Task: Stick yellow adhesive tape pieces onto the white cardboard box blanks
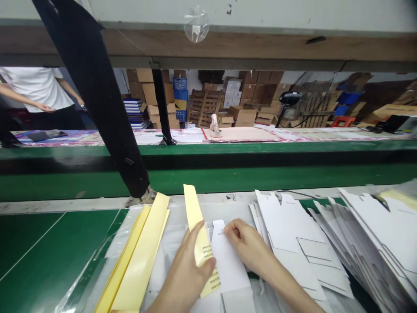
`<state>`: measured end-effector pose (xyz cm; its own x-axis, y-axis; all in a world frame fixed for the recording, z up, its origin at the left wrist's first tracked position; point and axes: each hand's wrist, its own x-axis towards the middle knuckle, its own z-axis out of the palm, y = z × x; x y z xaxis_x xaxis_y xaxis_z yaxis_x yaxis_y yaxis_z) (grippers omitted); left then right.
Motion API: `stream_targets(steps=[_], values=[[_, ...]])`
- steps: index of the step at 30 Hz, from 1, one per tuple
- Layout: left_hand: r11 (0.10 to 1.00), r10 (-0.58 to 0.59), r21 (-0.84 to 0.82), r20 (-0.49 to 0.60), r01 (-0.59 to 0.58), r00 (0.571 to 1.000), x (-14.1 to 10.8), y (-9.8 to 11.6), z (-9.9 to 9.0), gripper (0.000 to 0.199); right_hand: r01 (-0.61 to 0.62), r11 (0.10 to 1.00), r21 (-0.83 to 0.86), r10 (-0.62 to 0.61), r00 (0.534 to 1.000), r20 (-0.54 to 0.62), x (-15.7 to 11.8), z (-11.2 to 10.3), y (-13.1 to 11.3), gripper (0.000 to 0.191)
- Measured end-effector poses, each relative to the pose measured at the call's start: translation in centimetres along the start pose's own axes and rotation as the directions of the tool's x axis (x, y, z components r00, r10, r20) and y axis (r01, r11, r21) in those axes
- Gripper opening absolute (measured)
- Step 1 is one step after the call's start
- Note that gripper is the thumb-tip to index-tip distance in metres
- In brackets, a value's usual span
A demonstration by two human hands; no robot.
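My left hand (185, 267) grips a narrow yellow card strip (193, 204), thumb on one side and fingers on the other. Dark printed lines show on the strip's lower part. Beside it lies a white cardboard box blank (230, 269) with a tab at its far end. My right hand (247, 243) is closed, its thumb and forefinger pinched at the edge of that tab, near a small slit. More yellow strips (143, 256) lie in a pile left of my left hand. To the right of my right hand is a stack of flat white die-cut box blanks (302, 248).
Another stack of white blanks (368, 256) stands farther right. Clear plastic sheeting (167, 248) covers part of the green bench (29, 243). A slanted black post (104, 100) rises at the left, under an overhead shelf (247, 43). Across the bench stands a person in a white shirt (35, 89).
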<state>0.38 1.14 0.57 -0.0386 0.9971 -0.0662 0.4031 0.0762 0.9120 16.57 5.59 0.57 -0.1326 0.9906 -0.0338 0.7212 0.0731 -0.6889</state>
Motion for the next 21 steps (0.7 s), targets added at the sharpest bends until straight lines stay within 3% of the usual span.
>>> stream_targets(steps=[21], values=[[0.999,0.007,0.049,-0.039,-0.005,0.999,0.11,-0.09,0.23,0.061,-0.008,0.984,-0.177,-0.001,0.999,-0.045,-0.35,0.38,-0.53,0.024]])
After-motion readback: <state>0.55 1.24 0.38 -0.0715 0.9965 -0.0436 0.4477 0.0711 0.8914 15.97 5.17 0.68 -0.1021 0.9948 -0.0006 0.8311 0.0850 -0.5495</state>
